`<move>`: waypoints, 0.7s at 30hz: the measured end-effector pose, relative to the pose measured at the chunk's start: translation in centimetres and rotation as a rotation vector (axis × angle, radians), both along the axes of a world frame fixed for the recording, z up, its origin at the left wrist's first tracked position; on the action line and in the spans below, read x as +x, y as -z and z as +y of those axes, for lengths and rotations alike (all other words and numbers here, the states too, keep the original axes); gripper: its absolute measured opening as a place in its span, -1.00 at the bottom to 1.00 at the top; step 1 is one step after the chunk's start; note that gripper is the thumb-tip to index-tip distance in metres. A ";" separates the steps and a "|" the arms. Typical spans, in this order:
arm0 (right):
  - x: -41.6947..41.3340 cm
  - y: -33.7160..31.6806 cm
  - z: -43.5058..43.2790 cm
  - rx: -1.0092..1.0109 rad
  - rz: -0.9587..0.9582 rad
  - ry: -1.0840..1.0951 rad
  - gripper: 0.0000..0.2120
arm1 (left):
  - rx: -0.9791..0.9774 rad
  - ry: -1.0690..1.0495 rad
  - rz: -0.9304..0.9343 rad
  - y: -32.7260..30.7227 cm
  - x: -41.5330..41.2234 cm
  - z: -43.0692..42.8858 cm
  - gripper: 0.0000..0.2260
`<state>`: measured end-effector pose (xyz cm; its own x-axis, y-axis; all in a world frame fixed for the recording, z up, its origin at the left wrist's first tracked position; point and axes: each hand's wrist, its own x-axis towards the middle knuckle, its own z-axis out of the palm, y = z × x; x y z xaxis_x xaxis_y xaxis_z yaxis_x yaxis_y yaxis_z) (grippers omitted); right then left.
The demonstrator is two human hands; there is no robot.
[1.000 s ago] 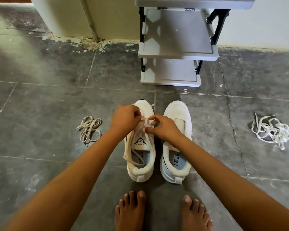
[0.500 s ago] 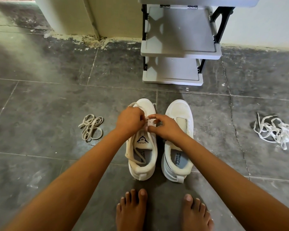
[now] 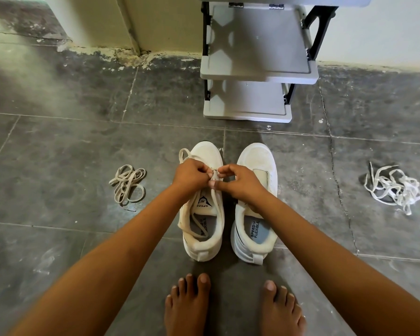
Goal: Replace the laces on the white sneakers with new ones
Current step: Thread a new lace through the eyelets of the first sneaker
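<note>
Two white sneakers stand side by side on the floor, toes pointing away from me. The left sneaker [image 3: 204, 241] carries a beige lace [image 3: 214, 202] that loops past its toe and trails down into its opening. My left hand [image 3: 190, 175] and my right hand [image 3: 240, 181] both pinch this lace over the sneaker's eyelet area, fingertips nearly touching. The right sneaker [image 3: 255, 224] shows no lace; my right wrist covers part of its tongue. A loose beige lace [image 3: 129, 185] lies coiled on the floor to the left. A tangle of white laces [image 3: 393, 187] lies to the right.
A grey shelf rack [image 3: 255, 69] with black side frames stands against the wall just beyond the sneakers. My bare feet [image 3: 230, 306] rest on the dark grey tiled floor right behind the heels. A cream wall corner [image 3: 121, 23] rises at the back left.
Both hands have shifted slightly toward the toe of the left sneaker, still on the lace. A loop of lace now sticks out past my left hand near the toe.
</note>
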<state>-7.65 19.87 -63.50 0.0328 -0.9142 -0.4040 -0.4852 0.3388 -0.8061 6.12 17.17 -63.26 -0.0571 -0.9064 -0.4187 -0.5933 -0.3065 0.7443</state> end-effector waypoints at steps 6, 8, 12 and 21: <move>0.3 0.0 0.2 -0.016 -0.012 0.056 -0.72 | -0.072 -0.101 -0.010 0.1 -0.5 0.2 -0.90; 0.6 0.2 0.1 -0.006 -0.037 0.131 -0.84 | -0.109 -0.079 -0.055 -0.2 -0.5 0.2 -0.85; 1.3 0.5 -0.5 -0.081 0.106 0.161 -0.95 | -0.179 0.158 -0.145 -0.8 0.0 0.3 -0.79; 1.2 -0.9 -1.1 0.055 -0.023 0.330 -0.84 | -0.142 0.241 -0.423 -1.4 3.2 1.1 -0.82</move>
<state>-6.43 18.79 -62.60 -0.2513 -0.8539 -0.4558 -0.3240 0.5179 -0.7917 9.33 18.23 -61.89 -0.1233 -0.9379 -0.3242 -0.8932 -0.0374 0.4480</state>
